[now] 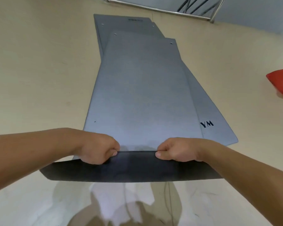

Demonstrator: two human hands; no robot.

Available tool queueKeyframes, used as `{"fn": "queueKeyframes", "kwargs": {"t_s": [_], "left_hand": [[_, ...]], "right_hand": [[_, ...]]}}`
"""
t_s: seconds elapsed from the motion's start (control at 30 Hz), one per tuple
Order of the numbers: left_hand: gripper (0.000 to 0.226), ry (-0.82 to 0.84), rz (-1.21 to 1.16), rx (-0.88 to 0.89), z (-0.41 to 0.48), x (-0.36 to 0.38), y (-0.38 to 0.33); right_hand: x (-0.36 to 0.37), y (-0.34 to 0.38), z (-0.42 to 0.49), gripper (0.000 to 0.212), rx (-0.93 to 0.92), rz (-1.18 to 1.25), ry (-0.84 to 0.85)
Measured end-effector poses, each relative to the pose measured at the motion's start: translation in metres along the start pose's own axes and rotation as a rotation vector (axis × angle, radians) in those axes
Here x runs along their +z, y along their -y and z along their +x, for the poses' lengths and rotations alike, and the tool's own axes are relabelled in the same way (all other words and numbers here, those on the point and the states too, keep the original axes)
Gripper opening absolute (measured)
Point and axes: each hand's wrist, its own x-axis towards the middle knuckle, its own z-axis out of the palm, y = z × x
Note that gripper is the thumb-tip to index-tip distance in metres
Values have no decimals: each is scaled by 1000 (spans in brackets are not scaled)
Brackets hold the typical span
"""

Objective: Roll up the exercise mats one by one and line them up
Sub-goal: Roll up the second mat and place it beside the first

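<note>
Several grey exercise mats lie stacked and fanned out on the beige floor, running away from me. The top mat (142, 88) lies flat except for its near end (129, 168), which is folded over so the dark underside shows. My left hand (98, 149) grips that fold on the left, fingers curled over it. My right hand (175, 150) grips it on the right, thumb on the dark side. A second mat (216, 121) with dark letters pokes out to the right underneath. Another mat (121, 23) shows at the far end.
A red object (281, 84) lies on the floor at the right edge. A metal railing (170, 12) and dark frame legs stand along the far wall. Bare floor spreads to the left of the mats. My legs show below the fold.
</note>
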Motion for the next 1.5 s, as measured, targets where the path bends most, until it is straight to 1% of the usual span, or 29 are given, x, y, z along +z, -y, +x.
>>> {"fn": "queueKeyframes", "kwargs": {"t_s": [0.07, 0.1, 0.13, 0.17, 0.2, 0.23, 0.27, 0.3, 0.33, 0.37, 0.4, 0.47, 0.53, 0.6, 0.7, 0.73, 0.77, 0.87, 0.93, 1.0, 1.1, 1.2, 1.27, 1.3, 1.43, 1.5], "left_hand": [[21, -97, 70, -40, 9, 1, 0], [16, -185, 114, -66, 13, 1, 0], [11, -327, 184, -76, 16, 0, -1], [17, -546, 308, -37, 19, -1, -2], [34, -724, 459, 23, 24, 0, -5], [56, -820, 542, 84, 26, 4, -12], [80, -779, 575, 106, 28, 8, -22], [102, -665, 572, 64, 30, 13, -31], [116, -556, 537, -21, 36, 18, -37], [123, -512, 500, -95, 44, 21, -39], [128, -530, 470, -129, 53, 21, -39], [134, -586, 405, -138, 70, 17, -30], [140, -609, 366, -115, 82, 9, -24], [142, -598, 379, -75, 89, 4, -19], [142, -576, 370, -50, 96, -4, -8], [141, -565, 346, -51, 97, -7, -3], [139, -550, 321, -53, 99, -9, 0], [135, -501, 268, -66, 102, -10, 12], [133, -502, 246, -62, 104, -7, 17], [128, -512, 267, -63, 101, -3, 13], [119, -567, 391, -93, 101, 9, -1], [123, -542, 435, -179, 107, 23, -4], [128, -520, 395, -218, 113, 34, 1], [129, -514, 377, -227, 115, 37, 4], [131, -504, 312, -179, 122, 38, 15], [129, -497, 327, -139, 124, 34, 16]], "right_hand": [[3, 0, 13, 36, 51, -147, -80], [4, 0, 20, 33, 75, -204, -160], [1, 0, 27, 30, 94, -222, -246], [-4, 1, 32, 29, 106, -216, -327], [-12, 1, 36, 29, 116, -214, -398], [-21, 1, 40, 31, 121, -228, -462], [-32, -1, 42, 32, 130, -249, -520], [-42, -3, 45, 34, 143, -262, -572], [-52, -3, 46, 35, 154, -270, -617], [-60, -4, 47, 36, 158, -280, -658], [-66, -2, 47, 36, 155, -305, -702], [-71, 5, 42, 37, 151, -432, -765], [-67, 17, 32, 51, 159, -626, -736], [-48, 28, 24, 77, 179, -748, -602], [-6, 27, 32, 127, 287, -685, -392], [5, 21, 41, 137, 311, -670, -367], [12, 14, 51, 142, 309, -668, -380], [17, -4, 74, 144, 245, -679, -488], [12, -13, 81, 142, 184, -712, -519], [4, -18, 81, 140, 117, -682, -497], [-12, -29, 82, 139, 30, -550, -455], [-25, -41, 91, 135, 0, -427, -375], [-26, -42, 98, 133, -5, -404, -316], [-24, -41, 101, 134, 1, -430, -312], [6, -30, 107, 147, 137, -693, -444], [21, -27, 106, 149, 210, -720, -435]]}}
